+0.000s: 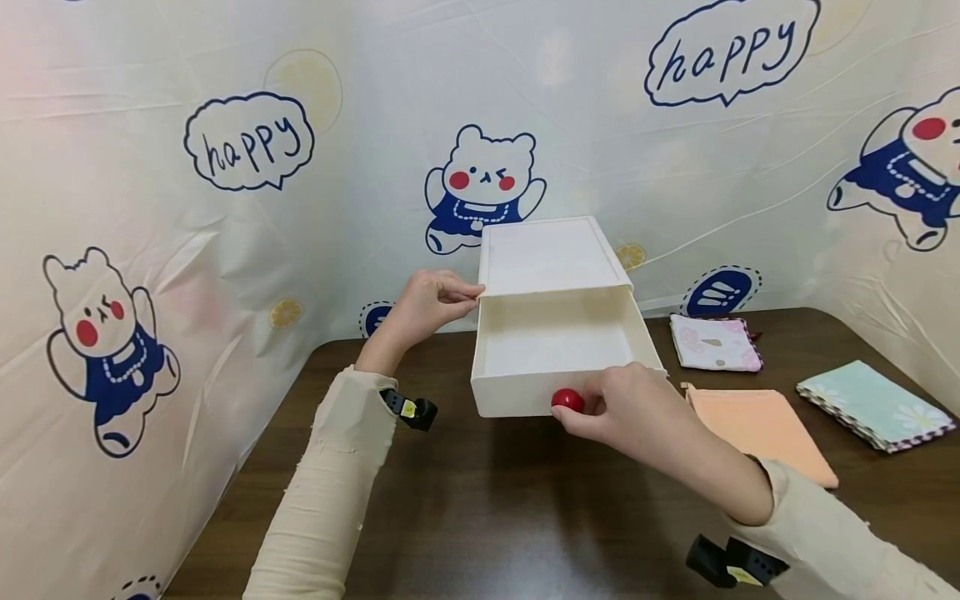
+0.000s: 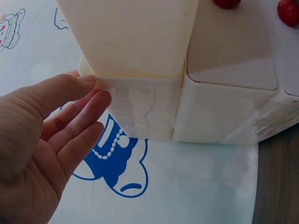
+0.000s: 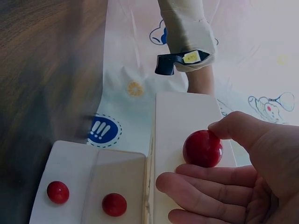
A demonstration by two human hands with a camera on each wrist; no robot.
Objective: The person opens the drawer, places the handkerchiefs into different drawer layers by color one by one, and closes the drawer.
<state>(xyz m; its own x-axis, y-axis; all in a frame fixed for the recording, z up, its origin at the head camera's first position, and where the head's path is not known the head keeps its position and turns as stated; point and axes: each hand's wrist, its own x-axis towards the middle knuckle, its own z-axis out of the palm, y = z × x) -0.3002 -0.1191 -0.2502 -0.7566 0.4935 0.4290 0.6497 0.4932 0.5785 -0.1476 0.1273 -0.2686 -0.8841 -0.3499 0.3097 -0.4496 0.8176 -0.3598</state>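
Backdrop point(image 1: 382, 92) reads "happy", upper left and upper right. Centre: right hand point(image 1: 636, 411) pinching red knob point(image 1: 567, 401) of open drawer point(image 1: 513, 395); left hand point(image 1: 425, 305) pinching white cabinet point(image 1: 552, 254) at front edge.

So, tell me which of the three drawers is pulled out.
The top drawer, whose red knob the right hand pinches; it juts out from the cabinet, while the middle drawer and bottom drawer below it are shut.

Arms point(image 1: 322, 492) point(image 1: 832, 525) outstretched, both hands point(image 1: 427, 304) point(image 1: 630, 408) pinching
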